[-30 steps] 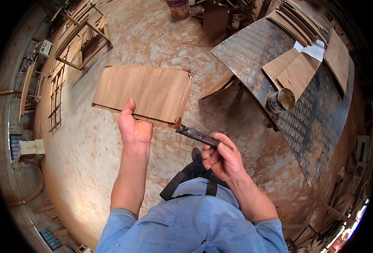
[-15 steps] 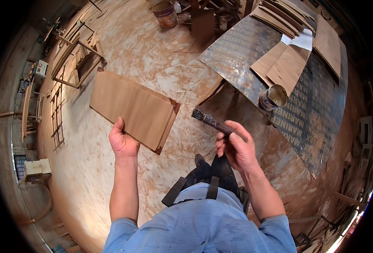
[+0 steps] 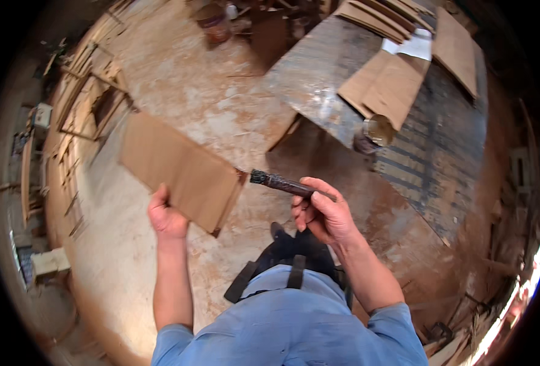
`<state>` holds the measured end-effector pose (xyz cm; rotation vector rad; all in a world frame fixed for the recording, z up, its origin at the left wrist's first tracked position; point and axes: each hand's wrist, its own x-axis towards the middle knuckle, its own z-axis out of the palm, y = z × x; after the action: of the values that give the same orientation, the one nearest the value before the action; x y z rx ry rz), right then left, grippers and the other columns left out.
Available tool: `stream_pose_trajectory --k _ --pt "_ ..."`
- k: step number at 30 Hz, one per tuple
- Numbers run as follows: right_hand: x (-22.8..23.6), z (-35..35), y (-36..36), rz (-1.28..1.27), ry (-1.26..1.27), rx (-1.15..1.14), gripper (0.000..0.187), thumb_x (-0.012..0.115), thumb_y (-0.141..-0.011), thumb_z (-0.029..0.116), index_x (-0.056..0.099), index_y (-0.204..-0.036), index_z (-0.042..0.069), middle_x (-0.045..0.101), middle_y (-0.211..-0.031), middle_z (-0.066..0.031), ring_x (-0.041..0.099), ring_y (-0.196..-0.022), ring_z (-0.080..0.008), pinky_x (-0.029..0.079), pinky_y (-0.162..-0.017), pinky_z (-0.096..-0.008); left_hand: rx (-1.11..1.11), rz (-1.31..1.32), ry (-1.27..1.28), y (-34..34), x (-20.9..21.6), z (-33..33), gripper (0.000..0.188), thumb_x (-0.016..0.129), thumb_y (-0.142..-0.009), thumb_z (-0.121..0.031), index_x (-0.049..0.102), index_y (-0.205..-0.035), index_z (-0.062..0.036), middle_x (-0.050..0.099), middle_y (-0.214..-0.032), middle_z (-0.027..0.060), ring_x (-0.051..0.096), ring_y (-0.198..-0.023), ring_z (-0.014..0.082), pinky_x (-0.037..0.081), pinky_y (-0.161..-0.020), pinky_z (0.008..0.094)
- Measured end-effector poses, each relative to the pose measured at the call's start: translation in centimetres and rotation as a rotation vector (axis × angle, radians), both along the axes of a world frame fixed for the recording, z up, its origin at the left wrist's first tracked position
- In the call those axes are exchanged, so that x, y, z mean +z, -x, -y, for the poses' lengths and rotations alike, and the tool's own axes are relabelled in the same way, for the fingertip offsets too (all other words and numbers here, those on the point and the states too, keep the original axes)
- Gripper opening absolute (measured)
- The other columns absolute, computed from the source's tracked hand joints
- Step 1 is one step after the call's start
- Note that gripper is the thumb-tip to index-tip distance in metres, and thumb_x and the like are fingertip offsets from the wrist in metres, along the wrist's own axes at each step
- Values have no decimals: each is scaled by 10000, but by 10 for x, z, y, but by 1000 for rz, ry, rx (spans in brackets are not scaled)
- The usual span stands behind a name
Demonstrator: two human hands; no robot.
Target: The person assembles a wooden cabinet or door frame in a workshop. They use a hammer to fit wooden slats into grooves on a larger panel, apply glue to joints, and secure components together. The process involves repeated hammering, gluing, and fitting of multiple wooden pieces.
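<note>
My left hand (image 3: 168, 215) grips the near edge of a wooden panel (image 3: 178, 171), its thumb on the top face and its fingers hidden beneath. The panel is held in the air, with dark brown patches at its right-hand corners. In my right hand (image 3: 325, 210) is a brush (image 3: 288, 184) with a dark, stained handle, pinched between thumb and fingers. Its short dark bristles point left, close to the panel's right corner; whether they touch I cannot tell. An open can (image 3: 376, 132) stands on the dark board table to the right.
The dark sheet-topped table (image 3: 428, 165) carries loose wooden panels (image 3: 382, 85), a stack of boards (image 3: 379, 18) and white paper (image 3: 413, 44). A bucket (image 3: 214, 25) stands on the stained floor at the back. Wooden frames (image 3: 93, 91) stand at the far left.
My right hand has moved left with the brush, which now lies flatter and nearer the panel's corner. The panel stays in my left hand. The whole view has shifted slightly.
</note>
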<state>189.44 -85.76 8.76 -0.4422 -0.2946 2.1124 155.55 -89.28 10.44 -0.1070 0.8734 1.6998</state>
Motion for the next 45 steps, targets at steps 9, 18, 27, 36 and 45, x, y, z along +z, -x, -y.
stream_pose_trajectory --k 9,18,27,36,45 --pt "49 -68 -138 1166 -193 -602 231 511 -974 194 610 -1089 20 605 -752 -52 560 -593 -111 458 -501 -241 140 -576 115 -22 9 4 379 566 -830 15 506 -1203 -19 603 -1143 92 587 -1035 226 493 -921 399" --pt "-18 -134 -179 1259 16 -356 293 583 -937 314 604 -1046 42 536 -679 -10 484 -522 -90 369 -437 -242 85 -648 84 -41 19 -39 365 585 -801 43 539 -1157 -27 637 -1068 81 613 -939 181 503 -863 344" --pt "42 -119 -189 1515 -62 -742 333 465 -964 268 536 -1217 63 449 -667 33 341 -473 -35 258 -401 -192 111 -588 81 24 1 -36 360 575 -836 21 509 -1189 9 618 -1110 89 587 -974 175 488 -881 350" --pt "32 -136 90 1298 -251 -307 286 523 -938 105 531 -1221 65 503 -678 18 424 -493 -29 342 -402 -184 148 -192 114 191 3 -35 320 547 -869 -29 507 -1185 -5 606 -1099 118 599 -1015 241 513 -881 428" --pt "23 -149 353 1148 -539 144 318 528 -931 79 506 -1232 -21 585 -734 -75 544 -554 -108 433 -465 -228 149 -136 39 348 31 -32 310 543 -882 -77 521 -1177 17 620 -1106 144 638 -974 269 534 -859 427"
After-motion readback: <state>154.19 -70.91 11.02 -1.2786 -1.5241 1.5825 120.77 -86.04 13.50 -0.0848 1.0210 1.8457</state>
